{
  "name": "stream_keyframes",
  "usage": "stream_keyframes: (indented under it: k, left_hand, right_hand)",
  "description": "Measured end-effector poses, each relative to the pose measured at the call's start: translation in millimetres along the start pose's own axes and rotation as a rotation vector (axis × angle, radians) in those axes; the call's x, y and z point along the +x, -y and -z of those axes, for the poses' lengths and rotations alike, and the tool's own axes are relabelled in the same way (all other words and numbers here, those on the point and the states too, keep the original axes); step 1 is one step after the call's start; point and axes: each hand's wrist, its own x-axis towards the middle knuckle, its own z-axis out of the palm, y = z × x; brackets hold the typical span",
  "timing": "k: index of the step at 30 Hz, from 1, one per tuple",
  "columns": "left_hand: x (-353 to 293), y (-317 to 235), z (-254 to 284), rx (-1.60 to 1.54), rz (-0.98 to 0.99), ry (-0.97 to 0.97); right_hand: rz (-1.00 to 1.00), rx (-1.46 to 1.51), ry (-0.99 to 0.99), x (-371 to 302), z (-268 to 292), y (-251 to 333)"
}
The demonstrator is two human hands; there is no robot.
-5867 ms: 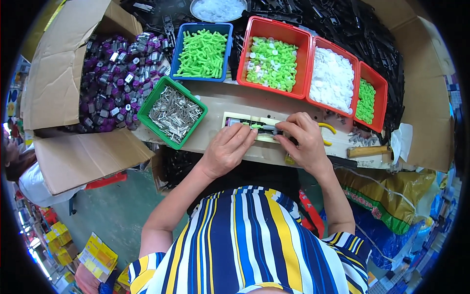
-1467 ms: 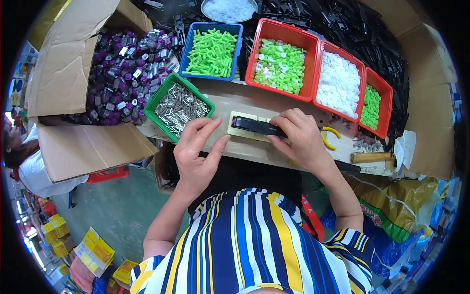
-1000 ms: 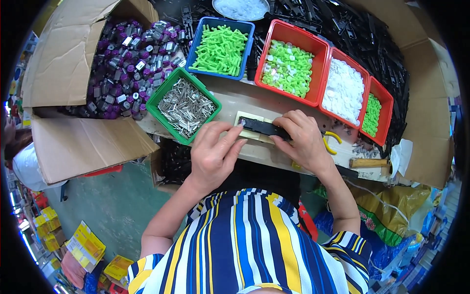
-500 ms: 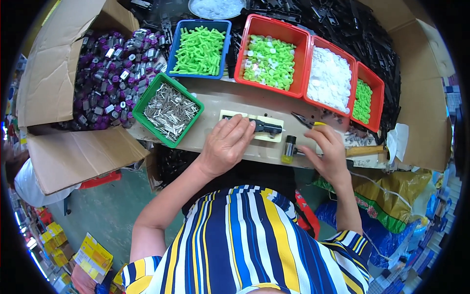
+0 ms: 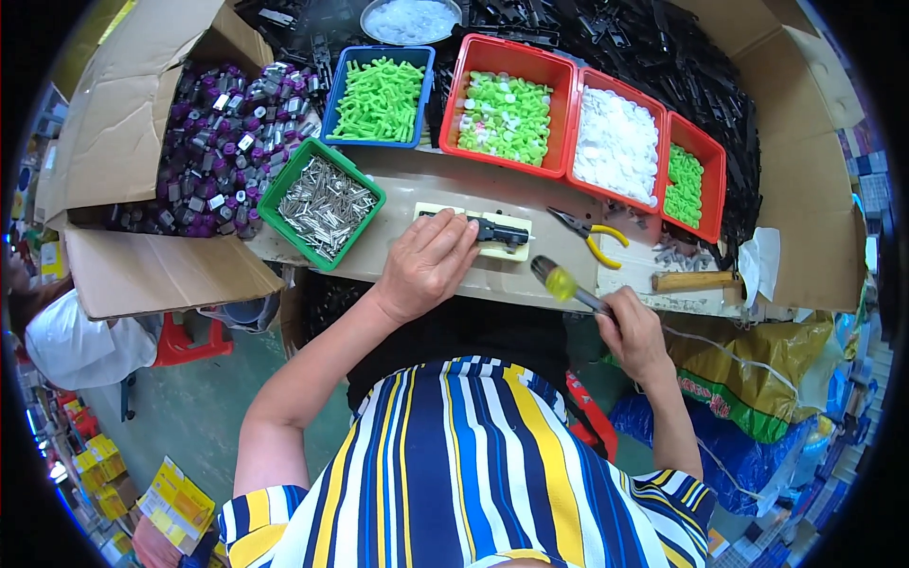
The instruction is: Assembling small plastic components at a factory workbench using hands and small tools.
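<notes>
My left hand [image 5: 431, 260] lies over the left end of a black plastic part [image 5: 502, 233], fingers pressed together and holding it down. The part rests lengthwise in a cream-coloured block [image 5: 507, 254] on the bench; my fingers hide its left end. My right hand [image 5: 632, 331] is closed around the handle of a small mallet [image 5: 561, 281] with a dark and clear-yellow head. The mallet is slightly blurred, its head raised to the right of the block and apart from it. Pliers [image 5: 592, 237] with yellow handles lie beyond the mallet.
A green bin [image 5: 267, 210] of metal pins stands left, with a blue bin [image 5: 331, 121] and red bins [image 5: 559, 168] of green and white pieces behind. A carton [image 5: 114, 142] holds purple-and-grey parts. Black parts [image 5: 701, 76] pile up at the back. A wooden handle [image 5: 696, 281] lies right.
My right hand has left the pliers and taken up the mallet, which stood on the bench before. My left hand stays on the black part. The view has shifted slightly.
</notes>
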Motion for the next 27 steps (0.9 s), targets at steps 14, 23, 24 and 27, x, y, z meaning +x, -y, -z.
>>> stream_keyframes:
  k: [14, 23, 24, 27]
  left_hand:
    - [-2.7, 3.8, -3.3, -0.003, -0.036, -0.010]
    - [1.0, -13.0, 7.2, 0.038, 0.081, 0.043]
    - [-0.9, -18.8, 8.3, 0.041, 0.079, 0.041]
    - [-6.2, -34.6, 7.7, 0.007, 0.108, 0.047]
  right_hand:
    - [-0.044, -0.193, 0.172, 56.9, -10.4, 31.9]
    - [-0.064, -0.222, 0.244, 59.0, -7.7, 37.4]
    - [-0.070, -0.213, 0.252, 58.7, -7.7, 37.9]
    - [-0.073, -0.217, 0.257, 58.8, -9.5, 35.6]
